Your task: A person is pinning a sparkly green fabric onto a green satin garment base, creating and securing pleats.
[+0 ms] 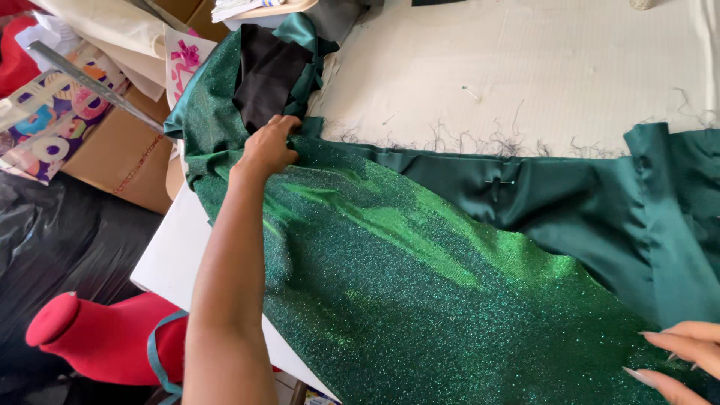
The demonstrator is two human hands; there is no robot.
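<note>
closest to the camera, the left forearm rises from the bottom edge and reaches up and away to the left hand [270,146], whose fingers are curled together and pinching the far edge of the glittery green fabric [397,285], just where it meets a piece of black cloth [266,71].

starting at the far left, a black plastic bag [60,240] fills the space beside the table, with a red padded form [105,334] in front of it, a teal strap looped against its side. above these sits a brown cardboard box [120,150] with colourful printed wrapping [49,120] lying across it and a long metal ruler [90,84] slanting over both. the white table edge [169,251] shows just right of the box.

moving right, the glittery green fabric spreads from the table's left corner down to the lower right, bright where light hits its folds. beyond it lies dark green satin [592,217], smooth and shiny, with a pin [501,182] stuck through it near the middle. farther back the cream padded tabletop [525,67] is bare apart from a stray pin [471,93] and loose dark threads [465,142] along the satin's raw edge.

at the lower right corner, the right hand [682,356] enters only partly; its long-nailed fingers are extended and slightly spread, resting flat on the glittery fabric near the satin seam, not pinching anything.
</note>
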